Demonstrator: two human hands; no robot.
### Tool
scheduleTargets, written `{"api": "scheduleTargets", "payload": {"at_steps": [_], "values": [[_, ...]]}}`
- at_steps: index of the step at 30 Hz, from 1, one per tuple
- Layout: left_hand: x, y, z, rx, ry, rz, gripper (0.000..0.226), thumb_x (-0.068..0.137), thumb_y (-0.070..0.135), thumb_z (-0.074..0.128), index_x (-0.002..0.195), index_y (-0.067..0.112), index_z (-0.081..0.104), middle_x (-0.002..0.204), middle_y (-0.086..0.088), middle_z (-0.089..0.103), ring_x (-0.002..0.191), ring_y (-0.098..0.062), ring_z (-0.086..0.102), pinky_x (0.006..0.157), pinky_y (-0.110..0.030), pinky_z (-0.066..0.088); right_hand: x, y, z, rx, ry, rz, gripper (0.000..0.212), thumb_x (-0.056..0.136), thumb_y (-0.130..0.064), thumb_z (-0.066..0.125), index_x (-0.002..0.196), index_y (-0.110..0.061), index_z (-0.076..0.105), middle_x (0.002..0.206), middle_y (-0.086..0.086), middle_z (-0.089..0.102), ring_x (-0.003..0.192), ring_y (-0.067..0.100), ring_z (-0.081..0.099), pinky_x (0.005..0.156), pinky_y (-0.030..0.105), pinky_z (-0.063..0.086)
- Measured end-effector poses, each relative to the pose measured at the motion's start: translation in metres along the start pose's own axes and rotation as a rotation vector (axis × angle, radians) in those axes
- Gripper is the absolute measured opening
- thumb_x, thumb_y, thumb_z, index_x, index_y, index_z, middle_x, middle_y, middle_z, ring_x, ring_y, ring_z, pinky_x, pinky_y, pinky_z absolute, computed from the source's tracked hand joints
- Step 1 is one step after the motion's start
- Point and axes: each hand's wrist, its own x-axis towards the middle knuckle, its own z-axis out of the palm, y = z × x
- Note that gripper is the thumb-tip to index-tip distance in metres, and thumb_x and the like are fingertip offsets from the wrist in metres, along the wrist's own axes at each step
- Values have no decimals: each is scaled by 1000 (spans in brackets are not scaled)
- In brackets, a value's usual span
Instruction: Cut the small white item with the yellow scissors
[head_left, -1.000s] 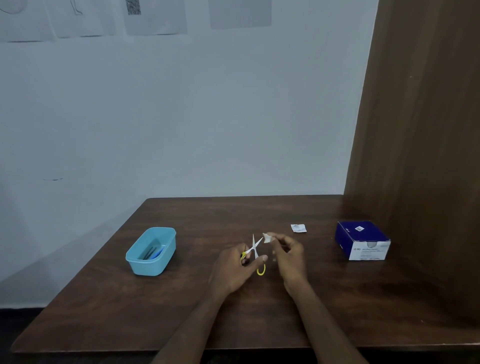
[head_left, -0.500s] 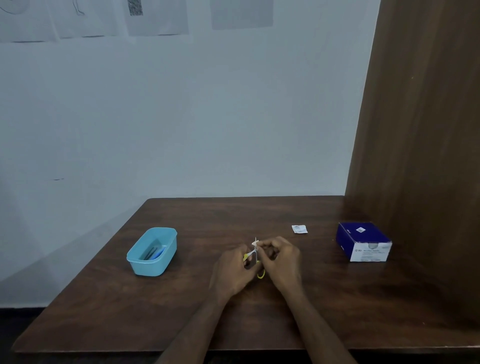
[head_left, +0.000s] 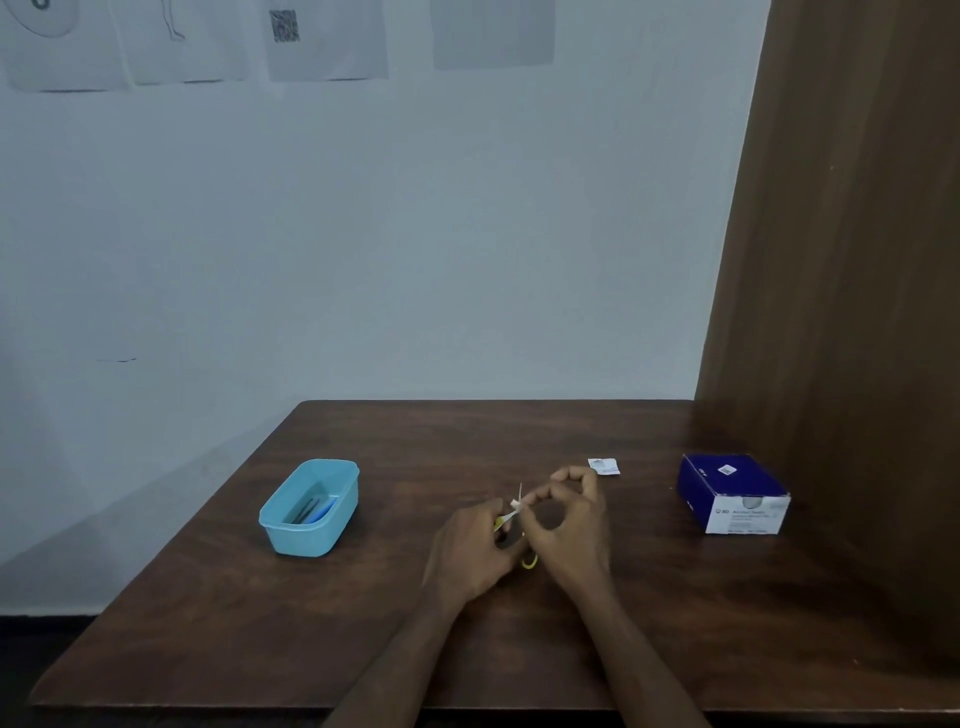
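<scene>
I am holding the yellow-handled scissors (head_left: 511, 519) in my left hand (head_left: 470, 551) over the worktop (head_left: 415, 623), while my right hand (head_left: 569, 530) is pinching a small white packet (head_left: 516, 503) against the blades.

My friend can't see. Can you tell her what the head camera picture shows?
Two bare hands meet over a dark wooden table: the left hand grips small yellow-handled scissors, and the right hand pinches a little white piece at the blades. A light blue tub sits left, a small white packet and a blue box right.
</scene>
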Motion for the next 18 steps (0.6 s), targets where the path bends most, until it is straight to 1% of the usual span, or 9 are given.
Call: {"api": "scheduleTargets", "payload": {"at_steps": [2, 4, 7, 9, 10, 12, 14, 16, 18], "values": [[-1, 0, 1, 4, -4, 13, 33, 83, 63, 65, 83, 31, 55, 78, 12, 65, 76, -10, 62, 64, -33, 46, 1, 3, 3, -39, -3, 6, 18, 75, -34, 90, 74, -38, 73, 111, -12, 49, 108, 2, 57, 87, 21, 48], [-1, -1, 1, 25, 0, 33, 45, 82, 71, 64, 84, 26, 55, 77, 10, 65, 73, -8, 60, 63, -35, 46, 3, 2, 3, -26, 64, 59, 17, 78, -37, 90, 74, -39, 73, 111, -10, 50, 108, 7, 58, 89, 31, 52], [-1, -1, 1, 34, -7, 44, 59, 79, 80, 65, 82, 22, 52, 75, 7, 64, 71, -9, 60, 59, -33, 42, 6, 2, -1, 15, 180, 137, 15, 80, -35, 90, 78, -37, 76, 111, -7, 52, 108, 10, 59, 94, 39, 54], [-2, 0, 0, 31, -2, 53, 54, 81, 78, 66, 78, 27, 49, 73, 10, 61, 69, -8, 57, 57, -32, 39, 6, 2, -3, 51, 199, 96, 16, 78, -30, 92, 77, -34, 76, 111, -6, 53, 108, 10, 59, 95, 38, 53], [-2, 1, 0, 28, 2, 57, 48, 82, 75, 66, 81, 30, 53, 75, 11, 63, 71, -7, 59, 59, -32, 42, 4, 1, -3, 54, 169, 57, 17, 76, -30, 90, 74, -34, 74, 110, -7, 53, 108, 9, 59, 94, 36, 52], [-1, 1, -1, 25, -5, 53, 42, 82, 71, 61, 93, 31, 60, 82, 12, 68, 78, -9, 65, 65, -33, 49, 2, -1, -1, 0, 85, -2, 12, 70, -38, 83, 70, -34, 72, 110, -10, 51, 108, 6, 57, 88, 32, 50], [-1, 0, 1, 33, -14, 54, 44, 82, 70, 61, 95, 28, 61, 85, 11, 70, 79, -8, 66, 67, -34, 51, 1, -1, 1, -66, 48, -3, 13, 71, -43, 83, 71, -35, 73, 111, -13, 50, 107, 7, 57, 85, 31, 50], [-2, 0, 0, 27, -19, 55, 49, 82, 71, 65, 89, 23, 57, 80, 9, 68, 74, -8, 63, 65, -34, 49, 2, -3, 1, -71, 96, 34, 14, 77, -39, 89, 75, -37, 75, 111, -12, 51, 108, 8, 56, 87, 34, 52], [-2, 0, -1, 18, -20, 40, 57, 80, 77, 67, 83, 22, 54, 77, 8, 66, 72, -8, 62, 62, -34, 46, 4, -3, -3, -37, 184, 91, 14, 79, -36, 90, 80, -39, 77, 111, -9, 52, 108, 10, 56, 90, 38, 54]]}}
